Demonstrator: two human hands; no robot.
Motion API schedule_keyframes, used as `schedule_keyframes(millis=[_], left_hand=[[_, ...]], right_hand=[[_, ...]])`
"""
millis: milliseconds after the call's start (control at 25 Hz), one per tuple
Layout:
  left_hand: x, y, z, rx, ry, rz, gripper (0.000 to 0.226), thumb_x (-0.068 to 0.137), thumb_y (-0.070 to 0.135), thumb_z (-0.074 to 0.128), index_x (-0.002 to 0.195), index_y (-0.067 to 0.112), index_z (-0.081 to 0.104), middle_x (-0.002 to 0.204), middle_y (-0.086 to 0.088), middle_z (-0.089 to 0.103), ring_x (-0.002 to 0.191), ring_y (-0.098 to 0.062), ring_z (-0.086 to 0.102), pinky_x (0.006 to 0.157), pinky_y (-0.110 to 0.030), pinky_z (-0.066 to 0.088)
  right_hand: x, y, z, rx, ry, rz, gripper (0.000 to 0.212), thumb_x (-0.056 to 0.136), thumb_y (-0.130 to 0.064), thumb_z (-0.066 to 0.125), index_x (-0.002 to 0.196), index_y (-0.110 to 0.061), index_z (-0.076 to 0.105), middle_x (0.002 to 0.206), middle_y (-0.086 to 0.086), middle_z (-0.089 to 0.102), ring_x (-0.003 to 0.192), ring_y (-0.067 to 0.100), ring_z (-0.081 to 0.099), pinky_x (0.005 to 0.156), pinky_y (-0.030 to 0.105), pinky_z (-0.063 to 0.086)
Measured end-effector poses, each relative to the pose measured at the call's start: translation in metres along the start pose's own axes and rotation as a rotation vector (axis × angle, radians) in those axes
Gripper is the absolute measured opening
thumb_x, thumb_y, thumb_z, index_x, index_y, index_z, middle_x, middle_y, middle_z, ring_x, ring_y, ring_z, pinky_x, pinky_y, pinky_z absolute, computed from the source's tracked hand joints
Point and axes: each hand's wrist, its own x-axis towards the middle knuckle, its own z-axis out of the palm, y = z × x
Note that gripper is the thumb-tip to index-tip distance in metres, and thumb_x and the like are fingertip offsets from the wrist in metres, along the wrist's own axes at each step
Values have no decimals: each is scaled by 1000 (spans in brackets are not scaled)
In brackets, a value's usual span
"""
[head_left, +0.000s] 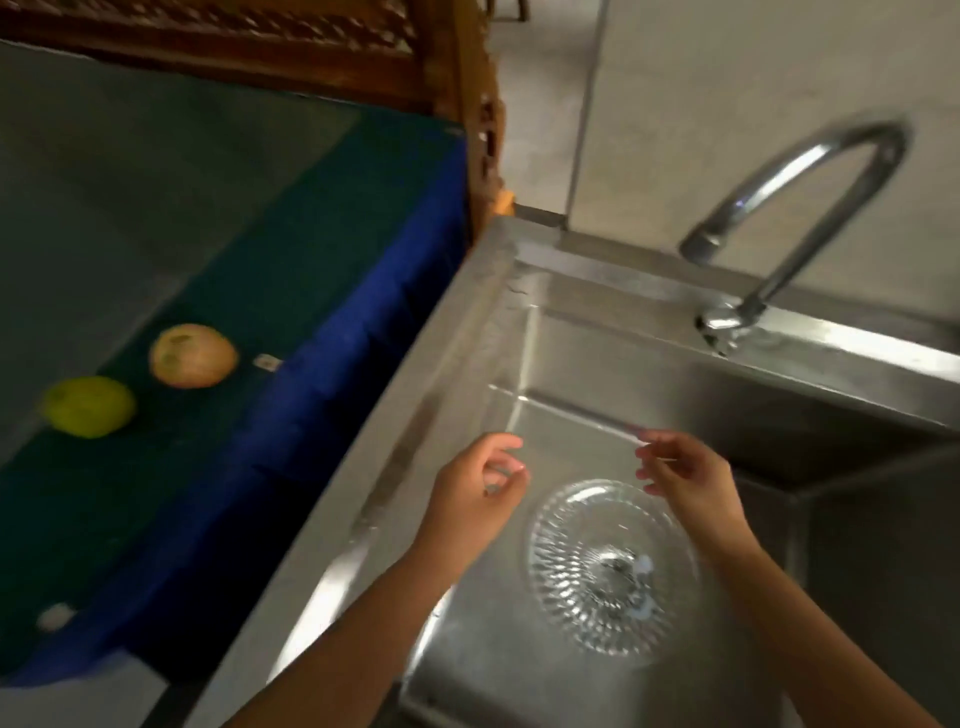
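A clear cut-glass plate (613, 566) lies flat on the bottom of the steel sink (571, 364). My left hand (475, 496) hovers above the sink's left side, fingers loosely curled and holding nothing. My right hand (685, 480) hovers just above the plate's far edge, fingers relaxed and also holding nothing. Neither hand touches the plate. The curved steel tap (789, 208) stands at the sink's back rim, and no water is visible from it.
To the left stands a table with a green and blue cloth (322, 322). On it lie a reddish-yellow apple (193, 356), a yellow-green fruit (88, 406) and a small white thing (54, 616). A carved wooden chair (467, 104) stands behind.
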Motion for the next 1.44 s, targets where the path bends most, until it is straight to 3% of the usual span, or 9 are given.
schedule_keyframes(millis=[160,400,520,640,760,880,960,1240,1440], left_hand=[[13,-53,77,97,-103,-166,28,80,9,64,107,8,62,91,-6,66,86,-22,65,64,-6,42],[34,-160,146,273,-40,-529,56,80,19,66,129,0,46,130,-22,54,118,-33,54,95,-33,42],[40,-201,167,369,-120,-612,55,83,20,59,131,-1,43,131,-25,53,118,-38,52,95,-37,42],[46,-228,182,283,-93,-615,40,82,7,50,122,1,50,117,-29,60,106,-42,60,87,-46,50],[43,-232,183,59,-19,-640,36,84,-4,43,117,8,51,95,-19,60,71,-30,61,62,-37,52],[37,-214,169,-135,-14,-653,31,84,-6,47,96,22,54,86,-12,61,57,-18,55,49,-24,45],[32,-191,151,-249,-102,-641,34,86,-3,50,96,30,50,93,-9,66,71,-22,65,56,-28,52],[23,-103,78,-518,-174,-441,40,80,5,63,113,25,50,109,-15,68,93,-33,71,70,-38,58],[13,-71,49,-635,-67,-392,39,84,2,57,113,27,51,107,-19,70,90,-33,71,63,-36,58]], right_hand=[[-8,85,-45,-172,47,173,31,79,0,59,104,-17,64,94,8,68,79,21,62,78,36,53],[-19,207,-49,-455,23,385,59,80,-7,60,136,-13,43,136,13,52,120,28,52,90,25,40],[-18,237,-35,-430,92,407,37,88,-13,50,125,-8,50,124,15,60,100,25,59,69,16,34],[-8,256,-30,-356,169,483,22,84,-5,52,105,-5,58,105,16,66,88,25,61,69,23,40],[-5,261,-33,-214,191,587,24,76,3,56,93,-12,63,93,12,69,78,24,64,65,24,47],[-4,246,-41,-101,248,547,20,77,-1,61,88,-18,65,88,7,68,64,13,59,52,21,45],[-3,227,-48,-79,256,503,22,78,-4,64,97,-15,67,89,4,66,69,14,61,54,21,47],[19,89,-83,15,310,319,29,87,-10,53,115,-8,61,115,12,65,102,23,60,90,32,46],[49,-37,-80,716,51,296,46,94,-6,37,139,4,30,148,22,35,133,32,40,113,39,32]])
